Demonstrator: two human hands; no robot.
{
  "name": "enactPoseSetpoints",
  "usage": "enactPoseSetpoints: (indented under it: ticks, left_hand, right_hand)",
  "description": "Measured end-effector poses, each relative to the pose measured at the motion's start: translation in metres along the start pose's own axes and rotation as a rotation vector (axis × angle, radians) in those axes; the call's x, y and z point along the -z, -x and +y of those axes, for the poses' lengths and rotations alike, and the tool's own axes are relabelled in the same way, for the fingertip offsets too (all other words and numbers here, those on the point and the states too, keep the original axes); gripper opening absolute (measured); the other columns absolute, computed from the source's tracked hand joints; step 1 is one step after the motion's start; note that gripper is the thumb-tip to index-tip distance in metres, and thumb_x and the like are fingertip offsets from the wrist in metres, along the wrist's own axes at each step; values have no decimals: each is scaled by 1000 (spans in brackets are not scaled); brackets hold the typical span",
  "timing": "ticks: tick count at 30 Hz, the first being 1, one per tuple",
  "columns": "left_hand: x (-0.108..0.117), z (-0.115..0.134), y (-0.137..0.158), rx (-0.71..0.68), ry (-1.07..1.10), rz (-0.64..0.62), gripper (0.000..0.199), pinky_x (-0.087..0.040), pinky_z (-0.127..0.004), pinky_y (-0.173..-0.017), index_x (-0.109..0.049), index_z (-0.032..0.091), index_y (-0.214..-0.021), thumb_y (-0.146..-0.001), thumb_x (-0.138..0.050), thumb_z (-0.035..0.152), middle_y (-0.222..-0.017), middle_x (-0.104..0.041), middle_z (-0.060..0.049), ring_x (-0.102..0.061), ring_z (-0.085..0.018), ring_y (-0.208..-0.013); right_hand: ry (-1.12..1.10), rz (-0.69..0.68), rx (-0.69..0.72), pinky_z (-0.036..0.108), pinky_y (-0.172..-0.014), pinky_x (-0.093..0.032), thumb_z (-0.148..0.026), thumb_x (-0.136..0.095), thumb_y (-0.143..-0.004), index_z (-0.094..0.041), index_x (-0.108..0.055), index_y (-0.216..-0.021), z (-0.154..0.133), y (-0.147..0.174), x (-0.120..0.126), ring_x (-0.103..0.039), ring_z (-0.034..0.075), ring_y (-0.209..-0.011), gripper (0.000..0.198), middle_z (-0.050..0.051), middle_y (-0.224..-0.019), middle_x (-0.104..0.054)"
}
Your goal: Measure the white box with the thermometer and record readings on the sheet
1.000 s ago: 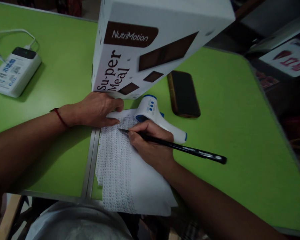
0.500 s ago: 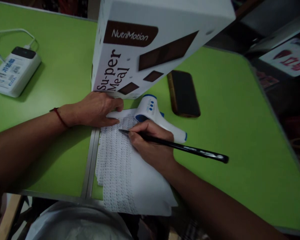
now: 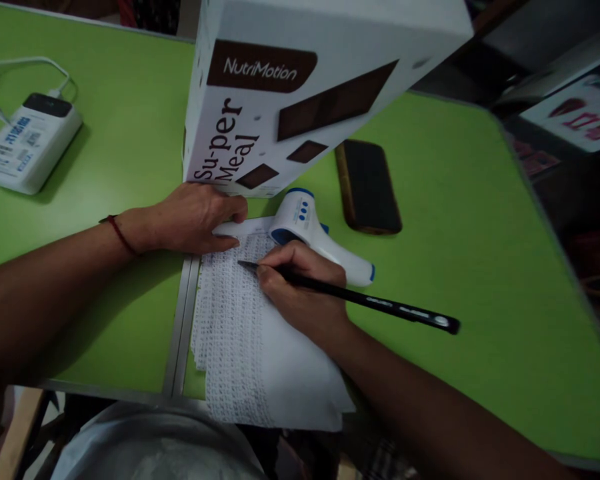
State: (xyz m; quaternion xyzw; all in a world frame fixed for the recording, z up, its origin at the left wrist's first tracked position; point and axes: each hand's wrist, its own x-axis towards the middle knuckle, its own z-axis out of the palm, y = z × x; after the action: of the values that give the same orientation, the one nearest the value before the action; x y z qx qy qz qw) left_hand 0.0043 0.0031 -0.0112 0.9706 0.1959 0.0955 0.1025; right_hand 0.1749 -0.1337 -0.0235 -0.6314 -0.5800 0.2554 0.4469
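My right hand (image 3: 305,287) pinches a long black pen (image 3: 380,305), its tip touching or just over the paper sheets (image 3: 300,373). Rows of small handwriting cover the left part of the top sheet; its right part is blank. At the upper left corner of the sheets lies my left hand (image 3: 203,217), palm down, thumb and forefinger apart on the paper. A white and blue infrared thermometer (image 3: 310,230) lies across the sheets' top edge, right behind my right hand. Just beyond my left hand stands a white box (image 3: 260,120) printed "NutriMotion Su-per Meal".
A dark phone (image 3: 370,187) lies right of the box on the green table (image 3: 480,267). At the far left sits a white power bank (image 3: 33,143) with a white cable plugged in. A metal seam (image 3: 180,333) runs beside the sheets, which overhang the near edge.
The pen's back end has shifted very slightly right and down. Both hands and the sheets stay where they were.
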Motion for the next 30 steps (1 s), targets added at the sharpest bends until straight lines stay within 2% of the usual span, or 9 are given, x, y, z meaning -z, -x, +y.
enactPoseSetpoints:
  ticks: [9,15,24,30]
  left_hand:
    - [3,4,-2,41,13,-53,30,-34,-27,-60,-68,16,-110,-85,-68,34,-84,-73,-4,-59,-16,-64]
    - [-1,0,-1,12,9,-3,30,-35,-27,-61,-67,18,-109,-84,-68,36,-83,-72,-3,-60,-16,-65]
    - [-1,0,-1,5,10,5,28,-36,-26,-61,-67,18,-107,-84,-67,36,-81,-72,-2,-61,-15,-65]
    - [0,0,-1,-1,17,7,25,-36,-26,-59,-66,19,-104,-84,-66,34,-75,-69,-1,-61,-16,-64]
  right_hand:
    - [-11,42,-33,25,-45,-43,-19,-59,-67,-24,-59,-59,-4,-2,1,-51,11,-48,10,-4,-53,-59]
    - [-40,41,-54,24,-41,-38,-21,-58,-67,-23,-56,-58,-5,-2,0,-46,10,-43,9,-5,-50,-55]
    - [-23,73,-17,26,-45,-41,-20,-57,-69,-24,-54,-59,-1,2,0,-49,11,-48,11,-4,-53,-55]
    - [-24,16,-26,26,-46,-43,-21,-60,-68,-24,-59,-59,-2,1,1,-50,12,-49,9,-4,-53,-59]
